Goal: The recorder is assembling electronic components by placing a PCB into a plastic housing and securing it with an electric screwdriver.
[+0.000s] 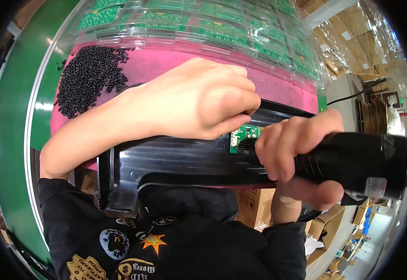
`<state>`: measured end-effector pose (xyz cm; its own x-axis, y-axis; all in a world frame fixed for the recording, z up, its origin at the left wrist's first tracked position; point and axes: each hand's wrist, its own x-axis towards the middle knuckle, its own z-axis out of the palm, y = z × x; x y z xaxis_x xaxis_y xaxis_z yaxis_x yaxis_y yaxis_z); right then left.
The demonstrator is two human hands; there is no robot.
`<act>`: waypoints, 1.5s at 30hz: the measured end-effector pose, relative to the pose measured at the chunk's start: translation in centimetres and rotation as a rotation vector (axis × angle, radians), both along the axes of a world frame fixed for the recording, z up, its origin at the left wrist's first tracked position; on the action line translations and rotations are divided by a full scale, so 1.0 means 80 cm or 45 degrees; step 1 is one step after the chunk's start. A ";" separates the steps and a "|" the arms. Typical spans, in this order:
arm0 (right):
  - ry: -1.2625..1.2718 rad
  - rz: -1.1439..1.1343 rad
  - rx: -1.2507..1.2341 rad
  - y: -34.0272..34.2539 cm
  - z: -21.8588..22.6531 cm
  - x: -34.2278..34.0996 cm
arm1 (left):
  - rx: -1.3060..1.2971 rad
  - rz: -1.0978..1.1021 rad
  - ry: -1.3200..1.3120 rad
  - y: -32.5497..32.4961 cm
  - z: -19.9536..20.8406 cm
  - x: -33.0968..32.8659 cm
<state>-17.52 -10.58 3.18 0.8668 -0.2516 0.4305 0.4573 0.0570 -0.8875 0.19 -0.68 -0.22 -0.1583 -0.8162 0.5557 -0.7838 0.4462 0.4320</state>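
Observation:
My right hand (299, 140) is wrapped around a black electric screwdriver (359, 158) held almost level. The ribbed nose of the tool points left and covers part of a small green circuit board (234, 140). That board sits in a long black plastic housing (175, 158) lying across in front of me. Above the housing, just up and left of the board, my left hand (215, 98) is closed with its thumb against the curled fingers. Whatever its fingertips may hold is hidden. The screwdriver's tip is also out of sight.
A heap of tiny black screws (89, 77) lies at the left of a pink mat (152, 65). Clear plastic trays (203, 23) of green circuit boards stand along the far side. A green surface (12, 140) runs down the left. Cardboard boxes (327, 226) are at the lower right.

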 end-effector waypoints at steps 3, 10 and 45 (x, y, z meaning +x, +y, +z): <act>0.186 -0.284 0.022 0.018 0.008 0.000 | -0.011 0.009 -0.017 0.002 -0.003 0.000; -0.017 -0.211 0.062 0.014 -0.003 -0.006 | 0.011 -0.086 -0.011 0.000 -0.007 0.003; -0.445 -0.194 -0.016 -0.037 0.040 -0.042 | 0.220 -0.263 0.174 -0.004 0.016 -0.005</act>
